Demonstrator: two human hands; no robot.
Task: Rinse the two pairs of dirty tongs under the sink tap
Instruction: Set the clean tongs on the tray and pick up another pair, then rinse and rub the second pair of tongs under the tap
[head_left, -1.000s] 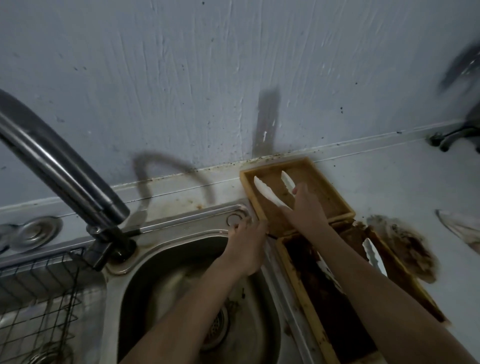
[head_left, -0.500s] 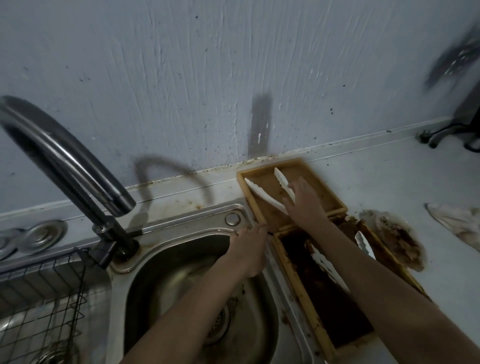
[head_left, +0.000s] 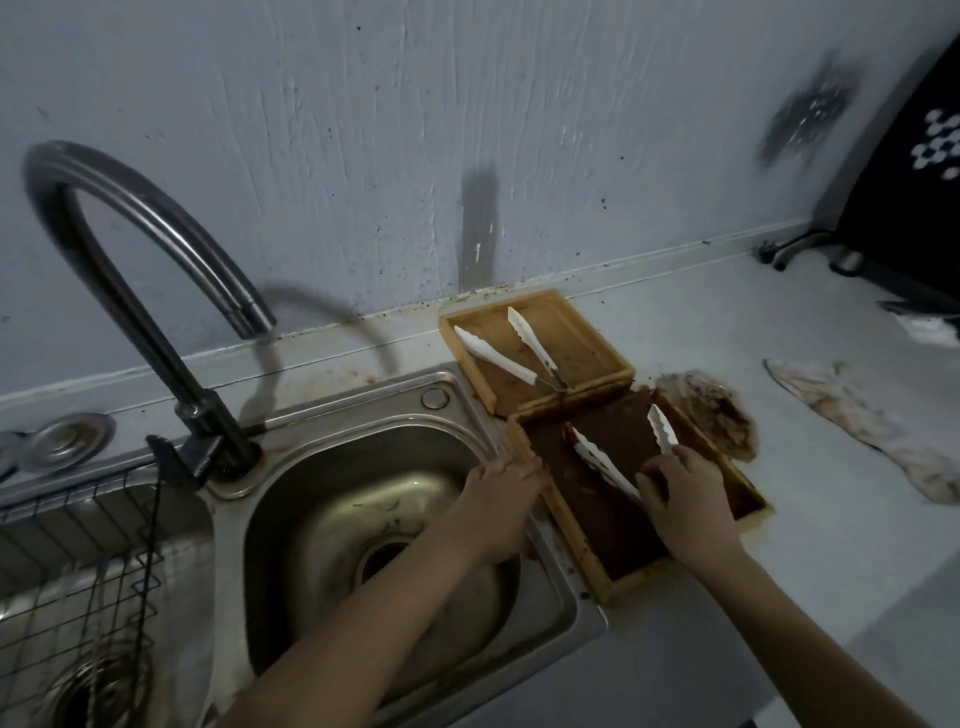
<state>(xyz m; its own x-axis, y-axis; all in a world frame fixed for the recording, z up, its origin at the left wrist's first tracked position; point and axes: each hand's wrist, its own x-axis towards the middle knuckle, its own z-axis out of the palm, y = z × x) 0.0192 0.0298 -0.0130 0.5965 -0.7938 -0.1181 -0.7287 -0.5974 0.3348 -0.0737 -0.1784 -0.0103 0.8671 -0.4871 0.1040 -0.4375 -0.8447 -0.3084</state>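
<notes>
steel sink rim (head_left: 470, 410) under left hand (head_left: 498, 493)

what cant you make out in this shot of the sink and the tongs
Head view only:
- Near tongs: the hinge end is hidden under the right hand, so the grip cannot be judged.
- Left hand: fingertips curl over the sink rim, out of sight.
- Black object: cut off by the right edge.
- Dark mark on the wall: blurred.
</notes>
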